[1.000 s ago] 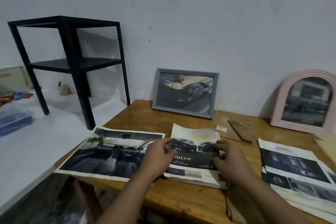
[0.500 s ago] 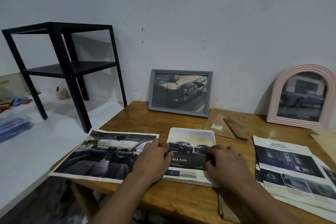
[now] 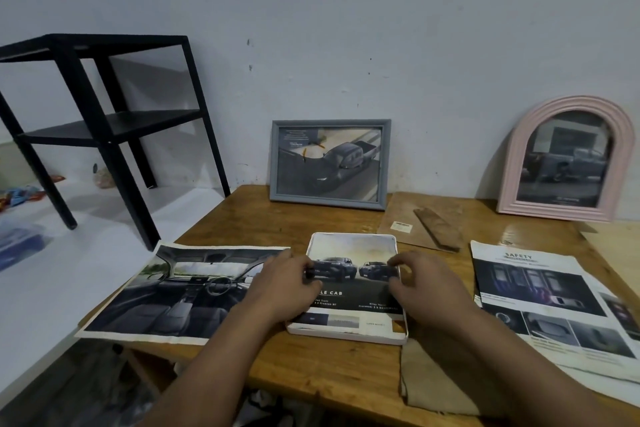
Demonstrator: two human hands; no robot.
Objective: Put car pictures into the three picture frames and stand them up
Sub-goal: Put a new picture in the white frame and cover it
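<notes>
Against the white wall, a grey frame and pink arched frame stand on the wooden table, while the left hand and right hand press curled fingertips onto a car picture lying in the flat white frame.

The car picture in the white frame reads "LE CAB". The brochure sheet is headed "SAFETY"; smaller print is probably illegible.

car picture: curled up before, now flat in white frame | both hands pressing it
</notes>
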